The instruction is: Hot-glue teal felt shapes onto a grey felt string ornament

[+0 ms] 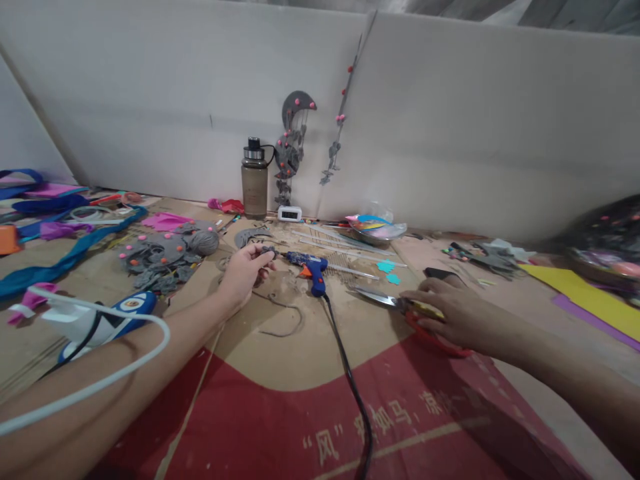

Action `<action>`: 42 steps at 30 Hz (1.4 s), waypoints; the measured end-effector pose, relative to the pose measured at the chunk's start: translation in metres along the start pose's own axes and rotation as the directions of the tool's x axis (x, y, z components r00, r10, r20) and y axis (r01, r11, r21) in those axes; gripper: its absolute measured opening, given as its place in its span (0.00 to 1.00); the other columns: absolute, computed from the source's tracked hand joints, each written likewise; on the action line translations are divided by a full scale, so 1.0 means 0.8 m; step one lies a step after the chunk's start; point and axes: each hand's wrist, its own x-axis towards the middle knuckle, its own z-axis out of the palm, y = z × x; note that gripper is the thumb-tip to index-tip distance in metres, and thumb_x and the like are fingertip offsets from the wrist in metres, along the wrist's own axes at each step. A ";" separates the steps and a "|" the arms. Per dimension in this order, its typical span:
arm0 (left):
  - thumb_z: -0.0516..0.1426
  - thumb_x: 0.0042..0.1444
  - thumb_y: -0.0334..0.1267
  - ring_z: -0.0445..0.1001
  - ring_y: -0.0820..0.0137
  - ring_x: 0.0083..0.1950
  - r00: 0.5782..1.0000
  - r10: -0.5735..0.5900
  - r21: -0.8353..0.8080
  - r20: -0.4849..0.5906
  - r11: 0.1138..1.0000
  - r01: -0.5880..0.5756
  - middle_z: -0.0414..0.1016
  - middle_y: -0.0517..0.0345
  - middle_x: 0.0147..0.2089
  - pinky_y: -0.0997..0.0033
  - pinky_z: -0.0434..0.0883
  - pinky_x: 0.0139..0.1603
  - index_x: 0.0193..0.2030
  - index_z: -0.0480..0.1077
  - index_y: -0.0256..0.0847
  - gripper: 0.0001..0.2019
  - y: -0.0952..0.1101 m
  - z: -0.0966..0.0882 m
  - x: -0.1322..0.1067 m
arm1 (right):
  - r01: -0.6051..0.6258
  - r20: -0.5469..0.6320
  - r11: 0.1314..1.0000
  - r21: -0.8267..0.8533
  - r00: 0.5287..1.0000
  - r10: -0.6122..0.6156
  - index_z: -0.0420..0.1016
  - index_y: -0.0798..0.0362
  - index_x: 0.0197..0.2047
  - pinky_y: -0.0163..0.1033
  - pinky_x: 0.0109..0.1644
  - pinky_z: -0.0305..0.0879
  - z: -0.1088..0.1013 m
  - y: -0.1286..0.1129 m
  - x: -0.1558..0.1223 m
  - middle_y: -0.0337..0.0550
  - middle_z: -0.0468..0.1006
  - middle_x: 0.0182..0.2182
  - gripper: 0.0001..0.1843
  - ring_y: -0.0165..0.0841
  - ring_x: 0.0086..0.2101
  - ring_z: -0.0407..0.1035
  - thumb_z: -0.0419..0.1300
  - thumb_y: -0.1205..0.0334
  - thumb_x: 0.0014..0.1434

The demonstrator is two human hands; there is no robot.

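Note:
My left hand (245, 270) pinches a small dark grey piece (270, 251), seemingly felt, close to the nozzle of a blue glue gun (315, 270). Whether the piece touches the nozzle I cannot tell. The glue gun lies on the cardboard, a clear glue stick (353, 271) in its back end and its black cord running toward me. Below my left hand a grey yarn (300, 320) curls over the cardboard. At the right, my right hand (440, 303) has its fingers curled over the red handles of scissors (383, 297), whose blades point left.
Grey felt pieces with pink beads (160, 253) and a yarn ball (204, 240) lie left. A bottle (255, 183) and small digital clock (289, 213) stand by the white wall. Teal paper scraps (386, 266) lie behind the scissors. A white cable (163, 333) loops across my left forearm.

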 end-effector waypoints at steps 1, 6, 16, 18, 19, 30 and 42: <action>0.63 0.45 0.40 0.61 0.81 0.17 1.000 -0.002 -0.002 -0.005 1.000 0.002 0.71 0.61 0.22 0.82 0.54 0.17 0.31 0.67 0.37 0.12 0.000 0.000 0.000 | 0.029 -0.023 0.999 -0.024 0.999 -0.030 0.78 0.44 0.44 0.50 0.44 0.67 -0.007 -0.013 0.006 0.47 0.77 0.38 0.15 0.42 0.38 0.70 0.62 0.58 0.51; 0.64 0.43 0.39 0.63 0.80 0.19 0.999 0.039 -0.037 0.024 0.999 -0.038 0.70 0.62 0.22 0.81 0.57 0.18 0.31 0.67 0.37 0.12 -0.003 0.001 0.003 | 0.274 -0.223 0.932 0.236 0.949 -0.223 0.76 0.48 0.42 0.44 0.48 0.64 -0.038 -0.116 0.049 0.47 0.76 0.41 0.12 0.37 0.43 0.68 0.51 0.61 0.62; 0.64 0.43 0.38 0.67 0.79 0.21 0.999 0.015 -0.062 0.052 0.998 -0.012 0.74 0.59 0.25 0.81 0.59 0.20 0.32 0.68 0.36 0.13 -0.003 0.002 0.001 | -0.081 -0.206 0.940 0.331 0.966 0.156 0.68 0.54 0.44 0.39 0.41 0.61 0.026 -0.182 0.127 0.47 0.73 0.39 0.14 0.36 0.38 0.67 0.51 0.53 0.62; 0.63 0.44 0.38 0.68 0.79 0.21 0.998 -0.013 -0.075 0.067 0.997 0.018 0.75 0.57 0.26 0.82 0.57 0.19 0.33 0.68 0.35 0.12 -0.005 0.000 0.002 | -0.220 -0.142 0.937 0.270 0.954 0.264 0.67 0.55 0.47 0.41 0.41 0.61 0.042 -0.178 0.129 0.51 0.72 0.41 0.20 0.39 0.39 0.68 0.51 0.48 0.61; 0.63 0.45 0.38 0.68 0.79 0.21 0.997 -0.022 -0.086 0.076 0.996 0.029 0.75 0.56 0.27 0.82 0.57 0.19 0.33 0.68 0.35 0.11 -0.006 0.000 0.002 | -0.256 -0.103 0.935 0.246 0.952 0.288 0.66 0.55 0.48 0.42 0.41 0.61 0.048 -0.177 0.129 0.52 0.72 0.41 0.22 0.40 0.40 0.68 0.51 0.46 0.60; 0.63 0.47 0.38 0.74 0.73 0.33 0.972 0.180 -0.032 0.149 0.984 -0.177 0.77 0.54 0.35 0.75 0.70 0.34 0.36 0.75 0.37 0.10 -0.002 0.003 -0.003 | -0.036 -0.275 0.865 0.500 0.941 0.197 0.69 0.53 0.46 0.46 0.51 0.60 0.061 -0.174 0.124 0.51 0.70 0.44 0.13 0.40 0.46 0.63 0.52 0.57 0.61; 0.55 0.51 0.25 0.72 0.66 0.51 0.730 0.539 0.374 0.420 0.630 -0.680 0.76 0.51 0.47 0.62 0.66 0.56 0.38 0.76 0.41 0.12 0.012 0.016 -0.036 | -0.156 0.098 0.217 0.964 0.962 0.254 0.69 0.53 0.34 0.32 0.27 0.55 0.044 -0.199 0.114 0.34 0.68 0.24 0.11 0.26 0.23 0.60 0.55 0.54 0.58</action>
